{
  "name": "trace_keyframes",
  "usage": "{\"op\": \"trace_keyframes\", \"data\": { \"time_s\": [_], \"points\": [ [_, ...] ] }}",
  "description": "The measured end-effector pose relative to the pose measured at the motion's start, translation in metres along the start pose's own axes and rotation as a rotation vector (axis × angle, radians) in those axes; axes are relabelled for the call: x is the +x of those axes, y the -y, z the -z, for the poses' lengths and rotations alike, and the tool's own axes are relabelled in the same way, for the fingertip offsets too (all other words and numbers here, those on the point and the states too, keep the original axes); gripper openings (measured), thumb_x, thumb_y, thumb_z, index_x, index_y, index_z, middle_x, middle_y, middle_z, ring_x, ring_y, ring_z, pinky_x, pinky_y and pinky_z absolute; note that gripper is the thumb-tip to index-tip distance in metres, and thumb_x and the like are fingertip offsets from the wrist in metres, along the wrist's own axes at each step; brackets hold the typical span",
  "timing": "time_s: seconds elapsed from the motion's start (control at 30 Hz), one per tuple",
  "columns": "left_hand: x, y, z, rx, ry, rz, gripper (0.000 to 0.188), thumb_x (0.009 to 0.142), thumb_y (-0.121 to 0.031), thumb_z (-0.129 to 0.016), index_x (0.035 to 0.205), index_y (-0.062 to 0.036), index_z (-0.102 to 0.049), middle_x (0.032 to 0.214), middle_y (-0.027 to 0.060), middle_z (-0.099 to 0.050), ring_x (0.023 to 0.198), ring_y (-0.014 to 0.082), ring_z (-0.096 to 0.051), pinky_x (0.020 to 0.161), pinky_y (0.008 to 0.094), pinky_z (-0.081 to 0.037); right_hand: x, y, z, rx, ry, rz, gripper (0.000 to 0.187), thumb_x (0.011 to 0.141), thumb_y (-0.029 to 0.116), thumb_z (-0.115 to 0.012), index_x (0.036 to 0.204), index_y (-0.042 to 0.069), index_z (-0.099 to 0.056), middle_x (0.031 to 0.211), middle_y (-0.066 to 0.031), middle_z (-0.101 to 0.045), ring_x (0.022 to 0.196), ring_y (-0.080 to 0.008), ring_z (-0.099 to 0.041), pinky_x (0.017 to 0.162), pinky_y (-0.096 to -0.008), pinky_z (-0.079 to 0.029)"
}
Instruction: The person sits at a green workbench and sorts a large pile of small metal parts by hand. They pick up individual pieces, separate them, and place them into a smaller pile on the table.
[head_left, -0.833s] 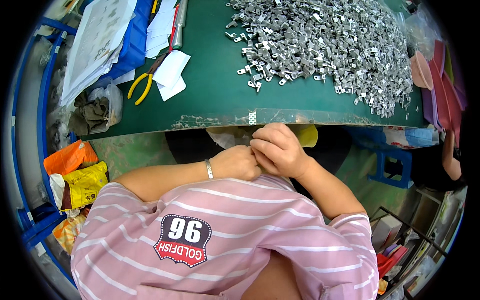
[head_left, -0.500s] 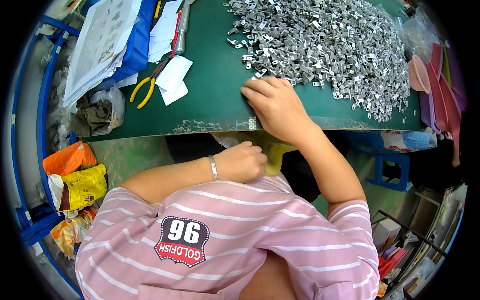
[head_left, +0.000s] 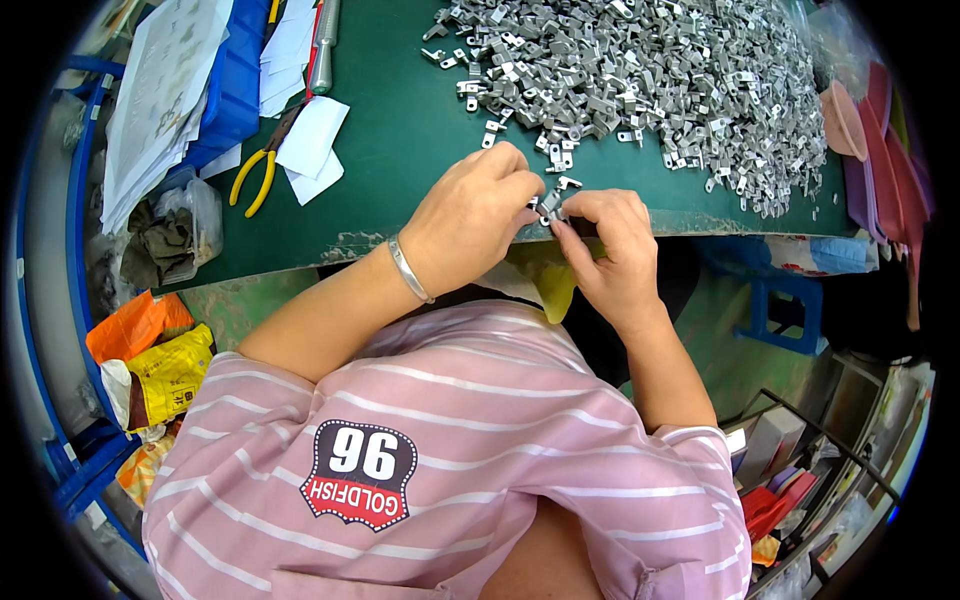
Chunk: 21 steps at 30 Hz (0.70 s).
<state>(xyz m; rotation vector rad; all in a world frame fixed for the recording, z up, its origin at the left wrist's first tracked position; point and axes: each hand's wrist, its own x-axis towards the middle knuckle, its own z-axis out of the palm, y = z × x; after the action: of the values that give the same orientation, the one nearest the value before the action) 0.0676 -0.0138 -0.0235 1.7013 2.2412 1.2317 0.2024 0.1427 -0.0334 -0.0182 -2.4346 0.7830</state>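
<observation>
At the near side of the table (head_left: pixel 400 130), my left hand (head_left: pixel 475 210) and right hand (head_left: pixel 615 245) pinch small brackets (head_left: pixel 553 198). They look light and stiff, best gripped by flat tabs.

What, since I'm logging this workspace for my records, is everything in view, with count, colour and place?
Table: one, green, across the top.
Metal brackets: uncountable, silver, heaped far right.
Pliers: one, yellow-handled, table's left.
Paper slips: several, white, beside pliers.
Bin: one, blue, upper left.
Paper sheets: several, white, against bin.
Tub: one, clear, below bin.
Cloth: one, dark, at tub.
Bags: orange and yellow, one each, left.
Bowl: one, peach, right end.
Stool: one, blue, right.
Other clutter: kind and count unclear, both sides.
Shirt: one, pink with white stripes, lower centre.
Bracelet: one, silver, left wrist.
Left hand, right hand: one each, bare, at brackets near table's edge, grip unclear.
</observation>
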Motion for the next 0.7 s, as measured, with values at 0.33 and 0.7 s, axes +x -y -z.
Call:
{"op": "trace_keyframes", "data": {
  "time_s": [0.33, 0.7],
  "points": [
    [-0.02, -0.007, 0.012, -0.25, 0.037, -0.004, 0.016, 0.08, 0.005, -0.07, 0.095, -0.0006, -0.068, 0.097, 0.0116, -0.069, 0.084, 0.0206, -0.068, 0.07, 0.029, -0.056, -0.019, 0.002, -0.006, 0.167, 0.055, 0.296, 0.029, 0.068, -0.001, -0.072, 0.097, 0.001, -0.07, 0.096, -0.0105, -0.063, 0.086, -0.0301, -0.064, 0.073, -0.0399, -0.053],
    [-0.002, -0.01, -0.009, 0.023, 0.006, -0.042, 0.024, 0.079, -0.008, -0.077, 0.099, -0.0034, -0.066, 0.095, 0.0104, -0.062, 0.084, 0.0314, -0.062, 0.072, 0.0392, -0.052, 0.002, -0.02, 0.0, -0.017, -0.047, 0.226, 0.027, 0.071, -0.006, -0.071, 0.097, 0.002, -0.068, 0.096, -0.0117, -0.067, 0.084, -0.0312, -0.063, 0.073, -0.0399, -0.052]
  ]
}}
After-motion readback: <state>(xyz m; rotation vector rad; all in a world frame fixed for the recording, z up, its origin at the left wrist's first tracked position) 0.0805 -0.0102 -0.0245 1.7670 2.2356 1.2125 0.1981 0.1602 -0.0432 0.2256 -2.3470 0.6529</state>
